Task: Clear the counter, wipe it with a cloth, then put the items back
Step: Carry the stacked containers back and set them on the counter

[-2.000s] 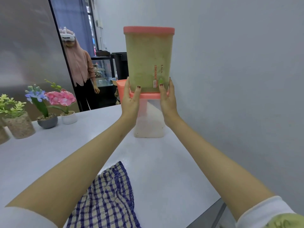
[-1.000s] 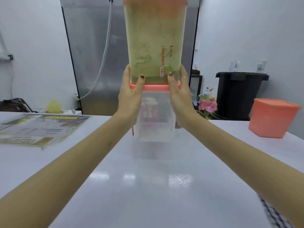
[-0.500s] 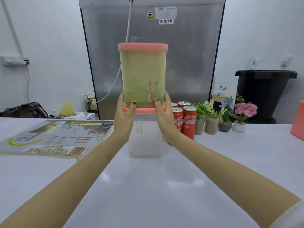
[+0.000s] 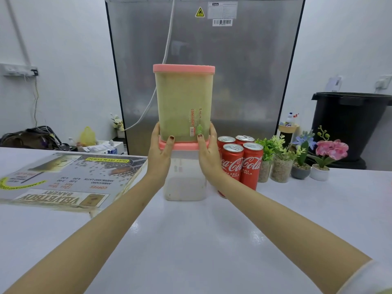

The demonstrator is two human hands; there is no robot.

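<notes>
Reading "LAVA" and "CONTAINER" in red down its side, a tall tub (image 4: 183,105) of green powder with a pink lid stands stacked on a clear tub (image 4: 185,177) that also has a pink lid. The clear tub holds a little pale powder, and its base is at or just above the white counter (image 4: 201,247); contact cannot be told.

Just right of the stack stand four red cans (image 4: 240,164) marked "Coca-Cola", and the front two touch each other. Further right is a row of small potted plants (image 4: 297,160), some green, one with blue flowers and one with pink. To the left lies a flat printed board (image 4: 67,179), seen upside down, reading "VELVETBOY BAKERY", "MUST TRY IN TAWAU", "COFFEE" and "AMERICANO".

Behind the counter a large steel fridge (image 4: 244,71) carries a yellow flame warning triangle, a white label and a barcode sticker; a white cable hangs down its face. The walls are white. A black bin (image 4: 347,124) stands at the right.

Both arms reach straight forward. The left hand (image 4: 159,153) and right hand (image 4: 209,154) press against opposite sides of the stack where the two tubs meet, fingers wrapped around it and thumbs pointing up in front.
</notes>
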